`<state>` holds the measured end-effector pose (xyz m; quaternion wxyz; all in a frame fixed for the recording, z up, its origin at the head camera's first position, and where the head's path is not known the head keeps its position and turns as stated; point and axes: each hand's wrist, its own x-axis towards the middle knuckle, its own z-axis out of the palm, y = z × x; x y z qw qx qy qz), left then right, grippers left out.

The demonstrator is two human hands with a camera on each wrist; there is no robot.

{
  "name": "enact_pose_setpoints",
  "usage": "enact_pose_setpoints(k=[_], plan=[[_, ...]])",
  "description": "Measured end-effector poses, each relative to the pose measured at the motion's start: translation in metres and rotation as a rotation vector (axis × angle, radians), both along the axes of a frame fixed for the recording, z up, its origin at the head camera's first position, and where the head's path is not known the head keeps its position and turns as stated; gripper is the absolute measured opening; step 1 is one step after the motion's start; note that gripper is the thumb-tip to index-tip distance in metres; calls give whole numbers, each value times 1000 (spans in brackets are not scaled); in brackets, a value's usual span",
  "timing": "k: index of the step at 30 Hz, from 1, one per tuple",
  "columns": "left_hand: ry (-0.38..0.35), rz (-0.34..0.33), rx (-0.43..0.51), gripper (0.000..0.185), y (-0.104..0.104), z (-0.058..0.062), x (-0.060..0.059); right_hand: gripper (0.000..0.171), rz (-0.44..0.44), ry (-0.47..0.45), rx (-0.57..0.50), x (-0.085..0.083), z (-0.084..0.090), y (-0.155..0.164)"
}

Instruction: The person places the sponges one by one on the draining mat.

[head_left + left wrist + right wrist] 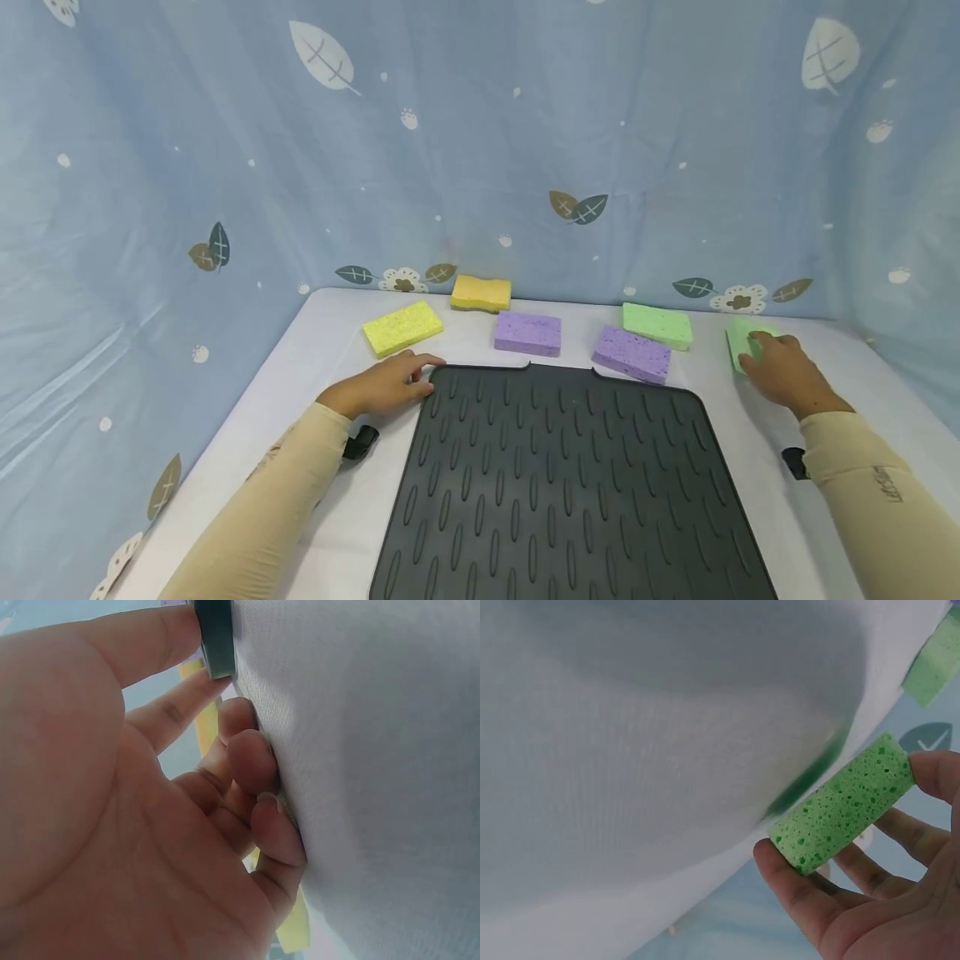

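On right sleeve (888, 483), lettering unreadable; right hand (783, 372) pinches green sponge (741, 340); left hand (386, 386) relaxed, touching mat (562, 483).

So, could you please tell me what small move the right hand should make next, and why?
Probably lift the green sponge just off the table. The right hand already pinches it between thumb and fingers, while the left hand rests at the dark mat corner, whose ribbed surface lies bare.

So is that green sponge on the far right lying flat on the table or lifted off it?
Lifted at one edge, at least. The right hand pinches the green sponge between thumb and fingers; whether its far edge rests on the table I cannot tell.
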<state>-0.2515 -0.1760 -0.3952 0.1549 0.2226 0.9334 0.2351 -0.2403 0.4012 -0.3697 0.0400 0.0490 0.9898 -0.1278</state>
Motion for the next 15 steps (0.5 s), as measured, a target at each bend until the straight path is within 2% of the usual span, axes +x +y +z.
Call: enact_pose_setpoints(k=[7, 15], plan=[[2, 1, 22, 45, 0, -1, 0, 62, -9, 75, -17, 7, 1, -4], [10, 2, 7, 45, -1, 0, 1, 59, 6, 166, -58, 20, 6, -18]])
